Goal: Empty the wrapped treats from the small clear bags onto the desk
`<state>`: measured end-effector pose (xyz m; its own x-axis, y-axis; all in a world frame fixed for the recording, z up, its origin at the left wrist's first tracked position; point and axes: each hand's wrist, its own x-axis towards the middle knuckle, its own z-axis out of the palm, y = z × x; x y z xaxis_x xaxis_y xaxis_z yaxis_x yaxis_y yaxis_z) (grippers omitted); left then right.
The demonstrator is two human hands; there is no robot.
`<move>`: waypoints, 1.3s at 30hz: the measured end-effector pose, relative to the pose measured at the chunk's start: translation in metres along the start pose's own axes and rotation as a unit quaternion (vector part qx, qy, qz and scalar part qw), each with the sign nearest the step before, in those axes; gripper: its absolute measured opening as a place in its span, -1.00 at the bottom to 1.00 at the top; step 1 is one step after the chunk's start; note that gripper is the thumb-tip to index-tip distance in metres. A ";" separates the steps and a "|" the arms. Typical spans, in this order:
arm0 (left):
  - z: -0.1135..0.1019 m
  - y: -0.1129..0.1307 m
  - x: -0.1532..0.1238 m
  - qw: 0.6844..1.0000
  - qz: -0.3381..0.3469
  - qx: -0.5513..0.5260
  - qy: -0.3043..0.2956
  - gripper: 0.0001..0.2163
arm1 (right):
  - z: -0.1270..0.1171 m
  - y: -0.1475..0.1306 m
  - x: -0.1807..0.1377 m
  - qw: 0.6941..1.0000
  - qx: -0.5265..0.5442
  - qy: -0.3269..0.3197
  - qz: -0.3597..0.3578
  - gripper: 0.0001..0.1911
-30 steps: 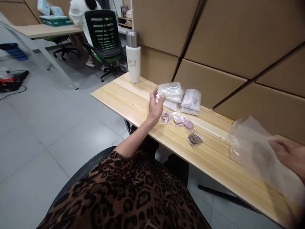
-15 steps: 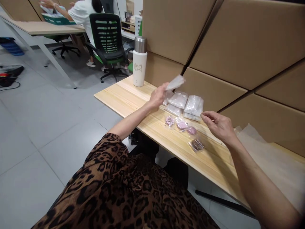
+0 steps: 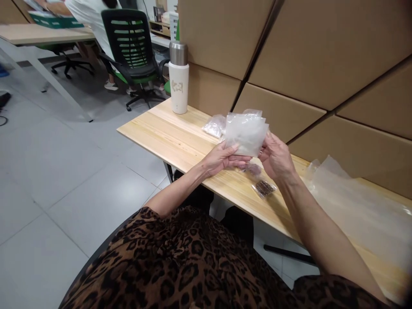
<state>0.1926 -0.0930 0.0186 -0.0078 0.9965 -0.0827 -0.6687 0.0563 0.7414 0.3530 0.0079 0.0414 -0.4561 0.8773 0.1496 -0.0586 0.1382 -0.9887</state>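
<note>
Clear plastic bag (image 3: 246, 133) held up above wooden bench (image 3: 180, 137), pinched at lower edge by left hand (image 3: 222, 159) and at right edge by right hand (image 3: 277, 156), both closed on it; small packet of dark pieces (image 3: 264, 188) on bench below right hand.

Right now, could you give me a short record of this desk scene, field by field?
Left hand: left hand grips the lower edge of a clear plastic bag
Right hand: right hand grips the same bag's right side
Bag position: raised above the wooden desk
Under the hands: small packet with dark pieces
Further back: another clear packet, white flask standing upright
To the right: large crumpled plastic sheet
Behind: cardboard boxes
Background: another person seated on a green chair
</note>
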 end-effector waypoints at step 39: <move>0.055 -0.041 -0.009 0.962 0.079 -0.185 0.182 -0.84 | -0.009 -0.094 -0.026 0.808 -0.584 0.076 -0.033 -0.80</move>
<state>0.2612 -0.1007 0.0258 -0.3467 0.8993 -0.2667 -0.8561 -0.1872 0.4816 0.3787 -0.0237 0.1308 -0.3671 0.8841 0.2892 0.8392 0.4489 -0.3070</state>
